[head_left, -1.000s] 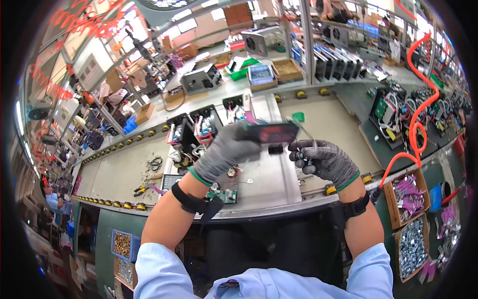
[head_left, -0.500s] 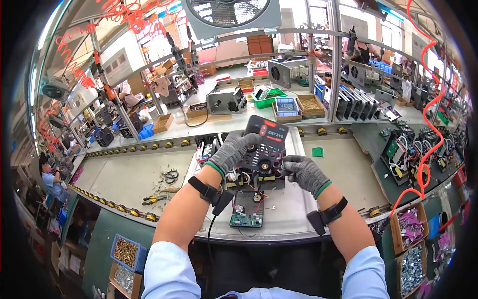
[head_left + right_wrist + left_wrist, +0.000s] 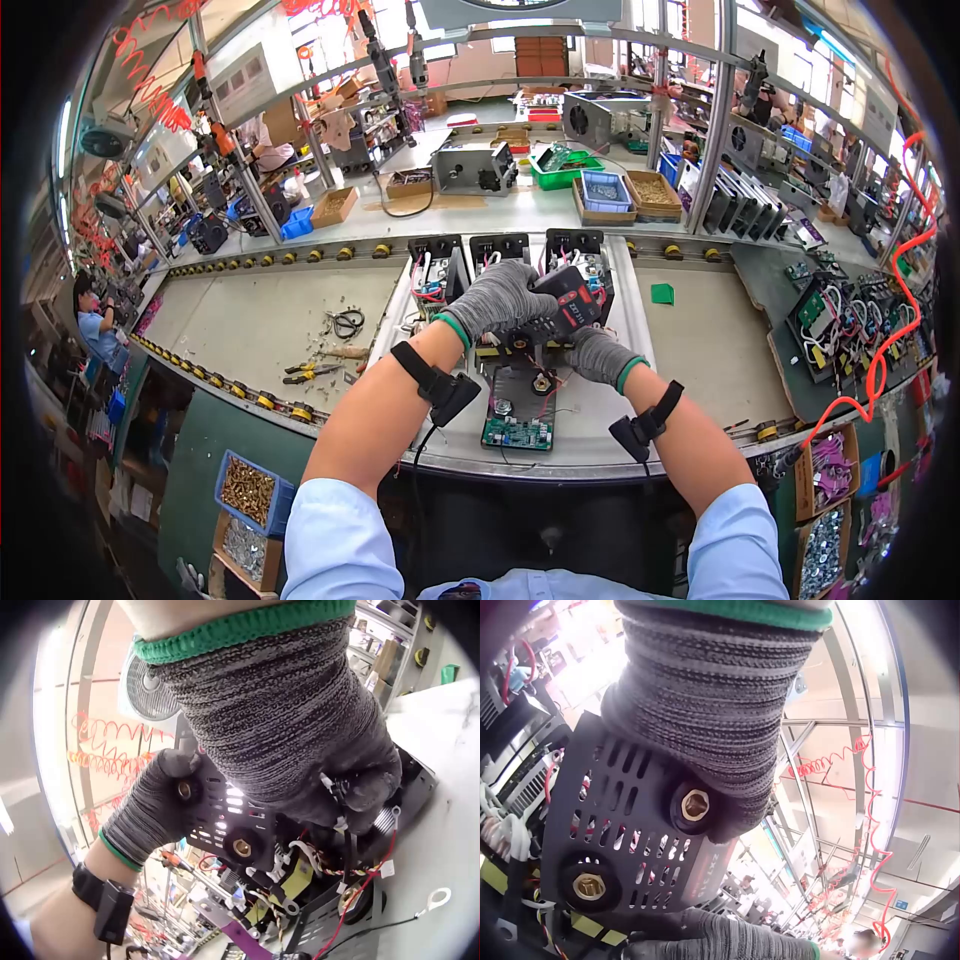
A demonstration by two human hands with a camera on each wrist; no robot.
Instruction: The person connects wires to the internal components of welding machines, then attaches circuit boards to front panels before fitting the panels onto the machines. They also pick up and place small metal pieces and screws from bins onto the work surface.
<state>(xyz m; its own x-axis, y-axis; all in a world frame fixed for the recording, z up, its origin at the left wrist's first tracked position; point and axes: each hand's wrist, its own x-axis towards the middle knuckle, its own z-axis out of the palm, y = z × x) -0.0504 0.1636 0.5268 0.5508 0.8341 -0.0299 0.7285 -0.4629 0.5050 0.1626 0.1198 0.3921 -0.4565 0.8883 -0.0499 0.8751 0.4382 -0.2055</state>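
My gloved left hand [image 3: 500, 297] grips a black slotted front panel [image 3: 575, 305] by its upper part, tilted above the middle of several open machine units [image 3: 435, 280]. Two brass sockets [image 3: 695, 804] sit in the panel's face. Under its lower right edge, my gloved right hand [image 3: 600, 357] has curled fingers that pinch a thin black wire [image 3: 347, 851]. Red wire [image 3: 367, 885] and a loose ring terminal [image 3: 439, 898] hang nearby. A second black panel, bearing a green circuit board [image 3: 518, 433], lies in front of the units, toward my body.
Pliers [image 3: 312, 372] and a coiled black cable [image 3: 348, 322] lie at the left. A blue bin [image 3: 283, 505] of brass parts stands lower left. An orange-red hose [image 3: 875, 380] hangs at the right, beside wired assemblies [image 3: 830, 310] on a green surface.
The panel has come down over the units and tilted further. My right hand, apart from it a second ago, has moved in beneath its lower edge. The head view has shifted.
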